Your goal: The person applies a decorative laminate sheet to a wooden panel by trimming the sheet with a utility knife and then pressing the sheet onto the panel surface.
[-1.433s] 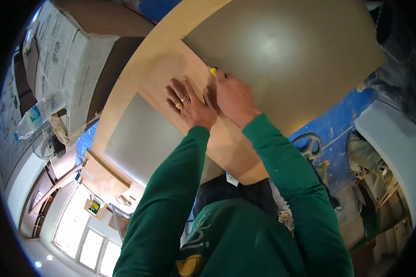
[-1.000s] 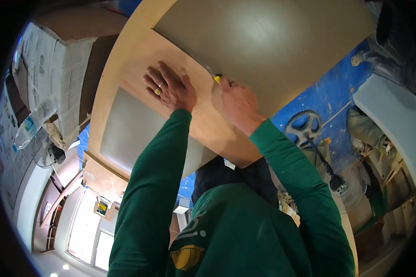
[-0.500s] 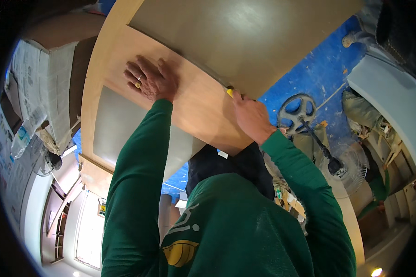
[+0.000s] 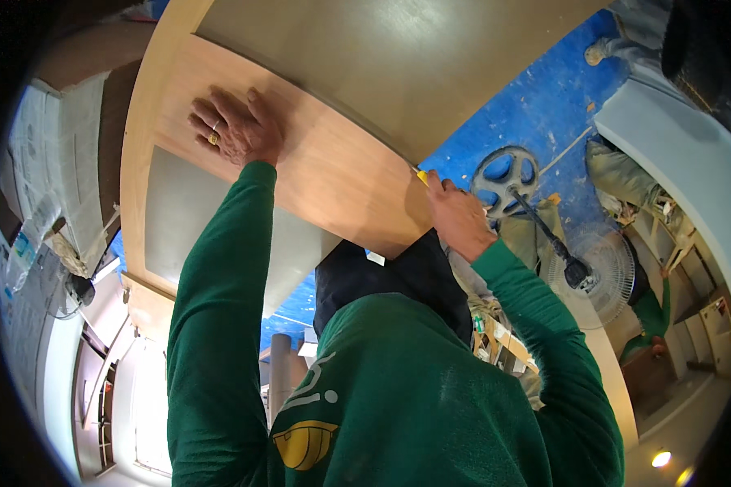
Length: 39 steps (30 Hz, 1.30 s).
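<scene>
A light wood-coloured sheet (image 4: 333,154) lies across a larger grey-brown sheet (image 4: 365,57) and a paler grey sheet (image 4: 211,219). My left hand (image 4: 237,128) presses flat on the wood-coloured sheet, fingers spread, rings on one finger. At that sheet's right end, my right hand (image 4: 460,216) is closed round a yellow utility knife (image 4: 422,176). Its tip meets the long edge between the wood-coloured and grey-brown sheets, near the corner. My fingers hide most of its handle.
Under the sheets is a light wooden board (image 4: 142,122) with a curved-looking edge. On the right, a pedestal fan (image 4: 536,219) lies on the blue floor covering (image 4: 536,114). Another person's foot (image 4: 599,52) stands at the far right. Paper-covered furniture (image 4: 73,146) is at the left.
My right hand has drawn the knife along the sheet's edge toward me and to the right, up to its end. My left hand stays pressed on the sheet; the whole view has shifted.
</scene>
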Motion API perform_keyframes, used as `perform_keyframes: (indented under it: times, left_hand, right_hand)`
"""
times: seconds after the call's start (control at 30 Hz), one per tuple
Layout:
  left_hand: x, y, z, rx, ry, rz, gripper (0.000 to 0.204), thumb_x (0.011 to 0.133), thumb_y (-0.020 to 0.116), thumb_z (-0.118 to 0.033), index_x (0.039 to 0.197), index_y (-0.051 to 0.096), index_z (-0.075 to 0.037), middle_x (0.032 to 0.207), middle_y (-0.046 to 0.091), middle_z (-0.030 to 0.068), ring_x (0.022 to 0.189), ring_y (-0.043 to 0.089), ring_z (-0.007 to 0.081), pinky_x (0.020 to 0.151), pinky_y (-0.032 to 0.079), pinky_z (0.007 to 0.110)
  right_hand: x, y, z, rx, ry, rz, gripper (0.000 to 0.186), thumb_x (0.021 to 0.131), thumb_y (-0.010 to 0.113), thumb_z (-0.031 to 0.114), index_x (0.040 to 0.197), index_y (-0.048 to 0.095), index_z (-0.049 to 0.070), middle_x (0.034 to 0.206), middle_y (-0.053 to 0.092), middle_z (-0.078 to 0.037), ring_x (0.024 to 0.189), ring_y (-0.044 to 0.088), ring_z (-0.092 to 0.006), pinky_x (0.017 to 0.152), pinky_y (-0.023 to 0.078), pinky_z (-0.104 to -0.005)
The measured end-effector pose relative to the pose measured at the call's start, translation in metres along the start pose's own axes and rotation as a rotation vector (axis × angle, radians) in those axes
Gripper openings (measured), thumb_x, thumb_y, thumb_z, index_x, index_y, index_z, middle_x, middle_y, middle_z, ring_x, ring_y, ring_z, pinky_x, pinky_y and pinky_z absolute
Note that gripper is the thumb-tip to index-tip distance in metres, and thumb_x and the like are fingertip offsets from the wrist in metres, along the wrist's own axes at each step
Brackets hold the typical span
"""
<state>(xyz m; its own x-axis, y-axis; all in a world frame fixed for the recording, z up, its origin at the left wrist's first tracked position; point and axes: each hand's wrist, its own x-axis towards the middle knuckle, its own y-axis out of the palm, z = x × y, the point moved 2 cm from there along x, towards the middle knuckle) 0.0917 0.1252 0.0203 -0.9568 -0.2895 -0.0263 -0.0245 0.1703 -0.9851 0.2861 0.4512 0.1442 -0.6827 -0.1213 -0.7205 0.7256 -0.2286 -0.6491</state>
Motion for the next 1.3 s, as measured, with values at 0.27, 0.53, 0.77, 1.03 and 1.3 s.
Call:
perform_keyframes:
  times: [0.27, 0.53, 0.77, 1.03, 1.3]
  left_hand:
    - [0.009, -0.002, -0.001, -0.022, 0.003, -0.021, 0.091, 0.106, 0.046, -0.07, 0.173, 0.031, -0.01, 0.18, 0.021, 0.0262, 0.168, 0.01, 0.0473, 0.133, 0.006, 0.065]
    - [-0.001, -0.011, -0.001, 0.041, -0.024, 0.053, 0.085, 0.108, 0.045, -0.065, 0.174, 0.03, -0.014, 0.182, 0.018, 0.0239, 0.168, 0.01, 0.047, 0.133, 0.005, 0.065]
    - [0.007, -0.024, -0.008, -0.013, -0.033, 0.096, 0.087, 0.105, 0.055, -0.056, 0.174, 0.027, -0.011, 0.182, 0.014, 0.0275, 0.168, 0.006, 0.051, 0.131, 0.005, 0.07]
    - [0.007, -0.022, -0.002, -0.029, -0.054, 0.154, 0.089, 0.104, 0.055, -0.054, 0.176, 0.025, -0.011, 0.183, 0.009, 0.0254, 0.169, 0.002, 0.0485, 0.132, 0.003, 0.067]
    - [0.008, -0.022, -0.003, -0.033, -0.055, 0.134, 0.086, 0.106, 0.055, -0.057, 0.174, 0.03, -0.011, 0.182, 0.014, 0.0259, 0.169, 0.004, 0.0484, 0.132, 0.004, 0.068]
  right_hand:
    - [-0.082, 0.019, -0.072, 0.123, 0.141, 0.092, 0.046, 0.103, 0.06, 0.011, 0.146, 0.056, -0.002, 0.11, 0.075, -0.028, 0.094, 0.076, -0.0467, 0.076, 0.061, -0.0558]
    - [0.051, -0.048, 0.022, 0.431, 0.076, -0.278, 0.044, 0.109, 0.062, 0.022, 0.147, 0.053, 0.002, 0.111, 0.074, -0.03, 0.092, 0.074, -0.0495, 0.075, 0.059, -0.0578]
    - [0.243, -0.144, 0.172, 0.401, -0.381, -0.445, 0.062, 0.107, 0.058, 0.021, 0.165, 0.041, 0.005, 0.115, 0.074, -0.025, 0.094, 0.075, -0.0443, 0.08, 0.061, -0.0559]
    - [0.306, -0.151, 0.23, 0.201, -0.325, -0.318, 0.054, 0.11, 0.055, 0.02, 0.16, 0.047, 0.002, 0.112, 0.075, -0.026, 0.097, 0.075, -0.0448, 0.083, 0.061, -0.0537]
    - [0.316, -0.155, 0.24, 0.152, -0.323, -0.298, 0.054, 0.11, 0.055, 0.02, 0.158, 0.047, -0.002, 0.114, 0.075, -0.027, 0.099, 0.075, -0.0456, 0.084, 0.062, -0.0537]
